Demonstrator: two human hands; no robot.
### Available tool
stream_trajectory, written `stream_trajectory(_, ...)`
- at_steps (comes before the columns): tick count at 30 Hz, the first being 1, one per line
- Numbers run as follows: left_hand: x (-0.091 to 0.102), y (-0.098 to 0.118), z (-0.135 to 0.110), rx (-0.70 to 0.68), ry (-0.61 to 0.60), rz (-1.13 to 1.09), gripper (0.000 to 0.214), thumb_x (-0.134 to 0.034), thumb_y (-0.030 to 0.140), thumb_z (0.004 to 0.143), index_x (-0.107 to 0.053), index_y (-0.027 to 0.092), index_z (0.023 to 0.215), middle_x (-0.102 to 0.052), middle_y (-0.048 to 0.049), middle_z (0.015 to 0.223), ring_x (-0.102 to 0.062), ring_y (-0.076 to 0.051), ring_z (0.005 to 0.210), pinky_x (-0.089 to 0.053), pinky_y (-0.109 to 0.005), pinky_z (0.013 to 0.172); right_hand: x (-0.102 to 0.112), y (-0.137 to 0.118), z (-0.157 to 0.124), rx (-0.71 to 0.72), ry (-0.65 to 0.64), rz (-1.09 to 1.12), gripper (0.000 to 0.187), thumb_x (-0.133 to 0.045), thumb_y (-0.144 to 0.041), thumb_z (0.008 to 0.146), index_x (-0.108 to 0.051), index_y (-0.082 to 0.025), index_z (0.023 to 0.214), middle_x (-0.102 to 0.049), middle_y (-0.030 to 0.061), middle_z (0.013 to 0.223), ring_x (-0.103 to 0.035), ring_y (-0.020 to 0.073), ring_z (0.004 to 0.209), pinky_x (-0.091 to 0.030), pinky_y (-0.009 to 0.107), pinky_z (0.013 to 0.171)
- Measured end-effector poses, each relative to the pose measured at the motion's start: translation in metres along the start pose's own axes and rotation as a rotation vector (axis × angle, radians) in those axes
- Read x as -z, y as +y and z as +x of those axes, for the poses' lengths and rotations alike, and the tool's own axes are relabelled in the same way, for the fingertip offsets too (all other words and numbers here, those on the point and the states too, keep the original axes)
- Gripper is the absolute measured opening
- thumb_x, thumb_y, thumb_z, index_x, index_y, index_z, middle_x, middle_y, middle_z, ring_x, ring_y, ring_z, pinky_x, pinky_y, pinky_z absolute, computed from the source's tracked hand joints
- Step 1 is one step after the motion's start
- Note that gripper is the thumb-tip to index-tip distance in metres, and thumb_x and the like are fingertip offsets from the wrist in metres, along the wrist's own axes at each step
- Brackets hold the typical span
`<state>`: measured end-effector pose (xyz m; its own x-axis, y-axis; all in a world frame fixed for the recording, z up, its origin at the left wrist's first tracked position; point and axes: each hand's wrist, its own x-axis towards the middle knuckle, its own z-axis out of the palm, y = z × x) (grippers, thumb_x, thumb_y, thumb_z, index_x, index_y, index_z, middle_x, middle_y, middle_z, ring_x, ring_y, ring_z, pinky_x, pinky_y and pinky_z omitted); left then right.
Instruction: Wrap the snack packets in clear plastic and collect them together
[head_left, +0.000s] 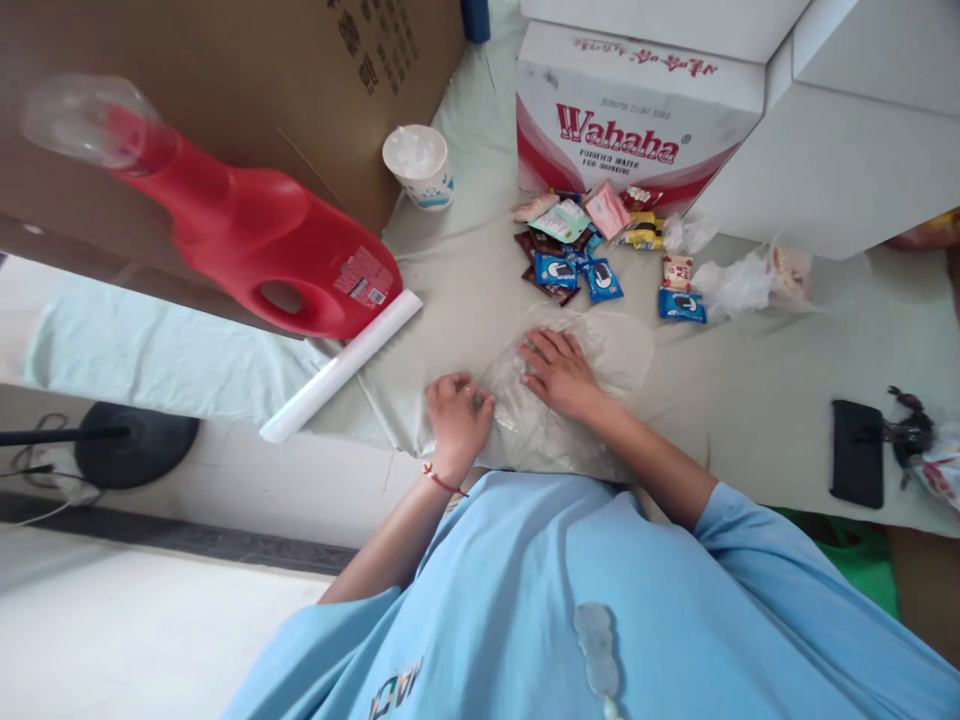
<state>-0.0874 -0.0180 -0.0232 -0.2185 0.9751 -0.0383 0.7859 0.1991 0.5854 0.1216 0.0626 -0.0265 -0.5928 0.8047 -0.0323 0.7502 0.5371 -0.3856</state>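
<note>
A clear plastic bag lies spread and wrinkled on the cloth-covered table, close against the front of my blue shirt. My right hand rests flat on top of it with the fingers stretched out. At the bag's left edge, my left hand is closed, its fingers curled and the thumb near the film; it appears to grip that edge. Beyond the bag sits a pile of small wrapped snacks in blue, brown, pink, green and yellow. Two more snack packets lie to the right of the pile.
A red jug and a white roll lie at left, near a paper cup. A Wahaha carton stands behind the snacks. Crumpled clear plastic and a black phone are at right.
</note>
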Motion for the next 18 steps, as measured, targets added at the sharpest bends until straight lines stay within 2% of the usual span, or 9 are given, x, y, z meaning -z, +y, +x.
stream_trajectory(2,0.004,0.002,-0.001,0.075,-0.020,-0.216,0.012,-0.065,0.034,0.087,-0.064,0.022,0.085,-0.068,-0.0112,0.116,-0.065,-0.029,0.115,-0.050,-0.051,0.108,-0.007,0.009,-0.001,0.004,0.025,0.022,0.056,-0.051,-0.040,0.106,-0.052,-0.018,0.157,-0.040,0.0132,0.169,-0.028,0.0316,0.159,-0.013,0.057,0.132)
stream_trajectory(4,0.008,0.004,0.001,0.207,-0.089,-0.491,0.017,-0.064,0.039,0.088,-0.060,0.023,0.087,-0.071,-0.0078,0.113,-0.071,-0.022,0.098,-0.058,-0.041,0.093,-0.008,0.015,-0.002,0.001,0.043,0.029,0.055,-0.049,-0.042,0.107,-0.052,-0.018,0.157,-0.042,0.0127,0.169,-0.031,0.0303,0.158,-0.014,0.055,0.132)
stream_trajectory(7,0.014,0.007,0.006,0.405,-0.190,-0.757,0.025,-0.069,0.041,0.081,-0.055,0.022,0.090,-0.075,-0.0049,0.098,-0.071,-0.016,0.071,-0.057,-0.030,0.067,-0.007,0.020,0.000,-0.012,0.051,0.029,0.055,-0.046,-0.044,0.108,-0.053,-0.019,0.156,-0.044,0.0128,0.167,-0.035,0.0292,0.157,-0.016,0.054,0.132)
stream_trajectory(11,0.018,0.000,0.008,0.503,-0.176,-0.746,0.033,-0.072,0.041,0.072,-0.060,0.021,0.096,-0.074,-0.0015,0.082,-0.059,-0.011,0.053,-0.044,-0.025,0.053,-0.005,0.022,0.002,-0.022,0.054,0.033,0.056,-0.045,-0.042,0.108,-0.051,-0.016,0.157,-0.043,0.0149,0.167,-0.038,0.0288,0.156,-0.016,0.052,0.132)
stream_trajectory(15,0.018,-0.012,0.001,0.552,-0.222,-0.647,0.031,-0.071,0.048,0.070,-0.063,0.020,0.083,-0.067,0.0006,0.067,-0.049,-0.011,0.049,-0.038,-0.026,0.051,-0.005,0.023,0.004,-0.027,0.043,0.039,0.056,-0.048,-0.040,0.107,-0.050,-0.018,0.158,-0.039,0.0143,0.170,-0.036,0.0301,0.157,-0.016,0.054,0.132)
stream_trajectory(18,0.022,-0.015,-0.002,0.531,-0.249,-0.487,0.029,-0.070,0.048,0.072,-0.062,0.021,0.081,-0.061,0.0019,0.062,-0.052,-0.014,0.052,-0.040,-0.028,0.054,-0.003,0.020,0.006,-0.009,0.011,0.037,0.055,-0.050,-0.036,0.106,-0.050,-0.022,0.159,-0.031,0.0108,0.174,-0.031,0.0302,0.160,-0.015,0.056,0.133)
